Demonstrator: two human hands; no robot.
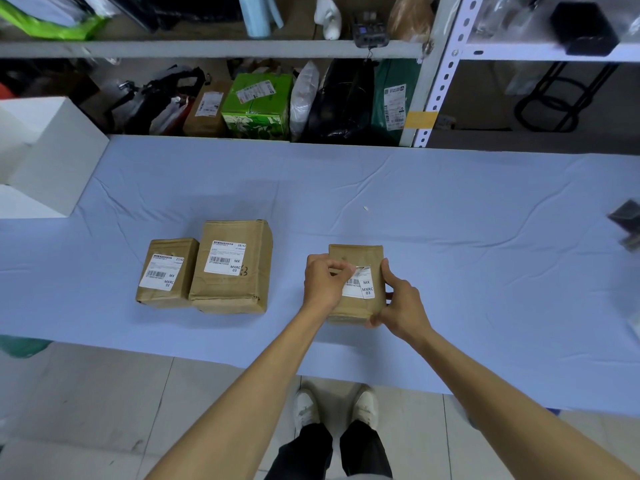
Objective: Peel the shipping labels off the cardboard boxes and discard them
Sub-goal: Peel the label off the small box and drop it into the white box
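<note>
Three brown cardboard boxes sit on a table under a pale blue cloth (346,188). The small left box (166,287) and the taller middle box (228,289) stand side by side, each with a full white shipping label on top. The right box (356,306) is between my hands. Its white label (360,287) is partly lifted and torn at the upper edge. My left hand (323,282) pinches that lifted edge. My right hand (401,303) grips the box's right side and front corner.
A white box (45,157) stands at the table's left end. Metal shelving behind the table holds bags and parcels, among them a green carton (258,105). A dark object (627,223) lies at the right edge. My shoes stand on the tiled floor below.
</note>
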